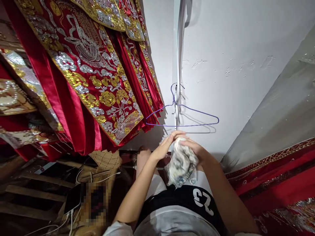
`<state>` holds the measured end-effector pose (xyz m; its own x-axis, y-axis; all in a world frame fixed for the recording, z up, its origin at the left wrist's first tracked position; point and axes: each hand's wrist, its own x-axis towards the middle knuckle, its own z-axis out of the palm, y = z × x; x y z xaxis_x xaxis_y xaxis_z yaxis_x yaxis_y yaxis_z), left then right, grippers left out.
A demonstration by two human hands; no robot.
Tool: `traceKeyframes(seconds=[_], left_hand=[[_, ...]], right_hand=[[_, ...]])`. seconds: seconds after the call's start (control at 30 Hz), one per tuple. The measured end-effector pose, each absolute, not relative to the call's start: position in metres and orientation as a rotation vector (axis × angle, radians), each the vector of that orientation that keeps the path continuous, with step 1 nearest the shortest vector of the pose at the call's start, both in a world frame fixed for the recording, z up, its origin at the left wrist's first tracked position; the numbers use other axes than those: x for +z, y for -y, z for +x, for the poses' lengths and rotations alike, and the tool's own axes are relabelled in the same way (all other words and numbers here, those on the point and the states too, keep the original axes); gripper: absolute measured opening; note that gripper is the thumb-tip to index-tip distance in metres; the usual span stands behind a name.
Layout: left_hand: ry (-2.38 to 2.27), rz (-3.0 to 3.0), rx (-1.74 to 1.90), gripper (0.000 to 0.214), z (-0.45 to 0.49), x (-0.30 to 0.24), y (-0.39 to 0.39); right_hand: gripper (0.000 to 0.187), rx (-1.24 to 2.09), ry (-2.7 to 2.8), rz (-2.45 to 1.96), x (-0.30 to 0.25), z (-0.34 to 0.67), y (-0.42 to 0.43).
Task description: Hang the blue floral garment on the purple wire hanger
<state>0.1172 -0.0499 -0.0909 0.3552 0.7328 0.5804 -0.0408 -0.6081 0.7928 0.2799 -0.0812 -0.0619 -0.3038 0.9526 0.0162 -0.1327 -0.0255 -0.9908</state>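
A crumpled whitish bundle (182, 164) with grey, green and blue patches hangs over my lap. It looks like a bunched cloth or a thin plastic bag; I cannot tell which. My left hand (165, 147) curls over its top from the left, fingers bent against it. From the right, my right hand (193, 147) grips the upper part, with some fingers hidden behind the folds. Just beyond both hands, a purple wire hanger (182, 125) hangs bare from a white wall fitting (179, 65).
Red garments with gold and silver embroidery (108, 78) hang at the left. Below them, a wooden slatted seat (36, 193) bears a phone (73, 198) and white cables (105, 178). More red embroidered fabric (283, 177) lies at the right, below a white wall (228, 65).
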Motion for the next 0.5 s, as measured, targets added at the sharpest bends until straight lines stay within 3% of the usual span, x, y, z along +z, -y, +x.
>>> traceKeyframes(seconds=[0.1,0.17,0.3,0.5], left_hand=[[-0.662,1.95,1.235,0.066,0.106,-0.106,0.05],[-0.658,2.021,1.085,0.068,0.094,-0.114,0.057],[-0.777,2.244,0.623,0.056,0.057,-0.112,0.063],[-1.234,2.475,0.621,0.034,0.018,-0.088,0.062]], right_hand=[[0.022,1.849,1.569,-1.004,-0.04,0.289,0.092],[0.017,1.808,1.768,-1.025,-0.026,0.305,0.098],[0.018,1.396,1.838,-1.117,-0.006,0.345,0.098],[0.026,0.751,1.584,-1.013,-0.023,0.329,0.046]])
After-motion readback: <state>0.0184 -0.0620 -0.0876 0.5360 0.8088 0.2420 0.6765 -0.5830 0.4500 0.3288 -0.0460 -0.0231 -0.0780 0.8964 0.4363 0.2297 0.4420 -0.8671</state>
